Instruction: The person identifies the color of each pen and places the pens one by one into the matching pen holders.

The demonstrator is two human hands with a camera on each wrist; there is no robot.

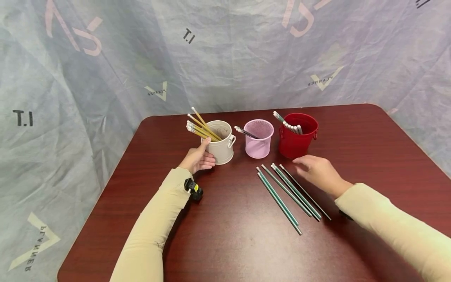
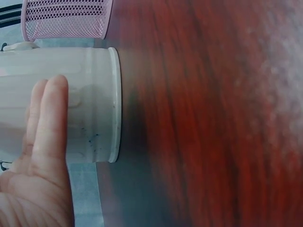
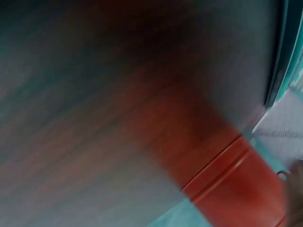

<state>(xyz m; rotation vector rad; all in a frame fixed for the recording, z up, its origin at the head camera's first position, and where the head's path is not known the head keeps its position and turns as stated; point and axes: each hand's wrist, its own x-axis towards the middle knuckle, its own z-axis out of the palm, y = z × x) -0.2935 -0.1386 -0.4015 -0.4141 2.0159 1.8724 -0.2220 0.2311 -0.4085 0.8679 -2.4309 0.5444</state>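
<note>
My left hand (image 1: 200, 158) rests against the left side of a white bucket (image 1: 222, 150), fingers straight along its wall and thumb up near the rim. The left wrist view shows those fingers (image 2: 49, 118) flat beside the white wall. Several yellow pencils (image 1: 204, 127) with white erasers lean leftward in this bucket. Over the table, just in front of a red bucket (image 1: 294, 143), my right hand (image 1: 318, 172) hovers with loosely bent fingers and nothing seen in them. Several green pencils (image 1: 280, 203) and a thin dark pencil (image 1: 306, 192) lie beside it.
Between the two buckets stands a pink mesh cup (image 1: 258, 147) holding a few black pencils (image 1: 246, 132). Green pencils (image 1: 280, 116) with white erasers lean in the red bucket. Behind the dark red table (image 1: 225, 235) hangs a grey printed cloth (image 1: 225, 58).
</note>
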